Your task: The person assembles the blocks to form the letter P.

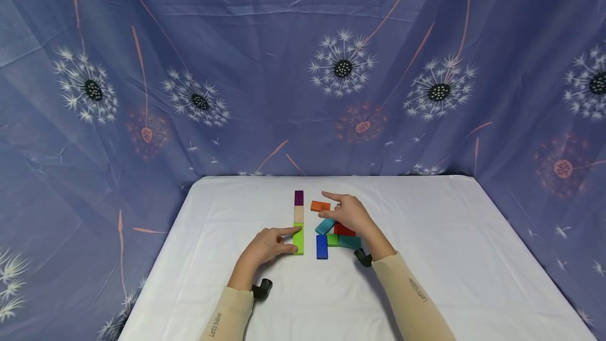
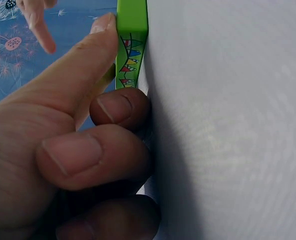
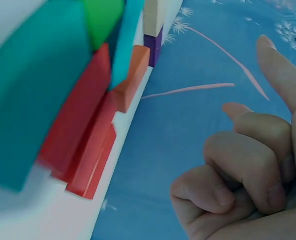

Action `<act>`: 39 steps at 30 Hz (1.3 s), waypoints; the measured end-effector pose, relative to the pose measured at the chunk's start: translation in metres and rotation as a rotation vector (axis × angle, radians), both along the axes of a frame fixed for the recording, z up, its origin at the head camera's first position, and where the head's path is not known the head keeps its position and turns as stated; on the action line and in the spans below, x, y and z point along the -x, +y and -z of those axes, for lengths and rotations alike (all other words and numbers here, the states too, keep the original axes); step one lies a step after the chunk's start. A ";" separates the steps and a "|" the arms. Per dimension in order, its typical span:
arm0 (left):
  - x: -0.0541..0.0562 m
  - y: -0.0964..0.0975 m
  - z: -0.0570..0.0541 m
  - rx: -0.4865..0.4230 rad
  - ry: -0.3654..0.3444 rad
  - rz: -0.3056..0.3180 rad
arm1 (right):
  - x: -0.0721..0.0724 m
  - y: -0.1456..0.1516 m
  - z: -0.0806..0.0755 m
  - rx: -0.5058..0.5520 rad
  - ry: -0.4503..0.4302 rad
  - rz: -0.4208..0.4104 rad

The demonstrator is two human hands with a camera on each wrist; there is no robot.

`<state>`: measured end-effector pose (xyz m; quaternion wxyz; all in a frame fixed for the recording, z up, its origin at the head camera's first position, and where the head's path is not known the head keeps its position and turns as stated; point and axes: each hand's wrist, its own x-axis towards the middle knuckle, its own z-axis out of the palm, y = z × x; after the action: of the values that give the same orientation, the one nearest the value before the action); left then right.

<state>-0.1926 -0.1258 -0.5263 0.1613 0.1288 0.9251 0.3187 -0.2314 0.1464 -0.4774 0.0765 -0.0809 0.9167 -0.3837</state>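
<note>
Green block (image 2: 132, 17), its bunting (image 2: 130, 60) left-wrist-only

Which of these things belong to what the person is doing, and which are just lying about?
Apparently in the job:
left hand, touching lime block
purple block, tan block, in line with it
right hand, near orange block
blue block and other loose blocks, probably

Just there:
white cloth
patterned curtain
black wrist pieces
</note>
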 end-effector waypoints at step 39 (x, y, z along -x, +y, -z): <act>-0.001 0.000 0.001 -0.031 0.020 0.006 | -0.066 0.002 0.046 -0.193 0.004 -0.029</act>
<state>-0.1911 -0.1263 -0.5269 0.1511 0.1374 0.9211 0.3314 -0.1655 0.1485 -0.5236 0.0878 -0.0874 0.9483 -0.2922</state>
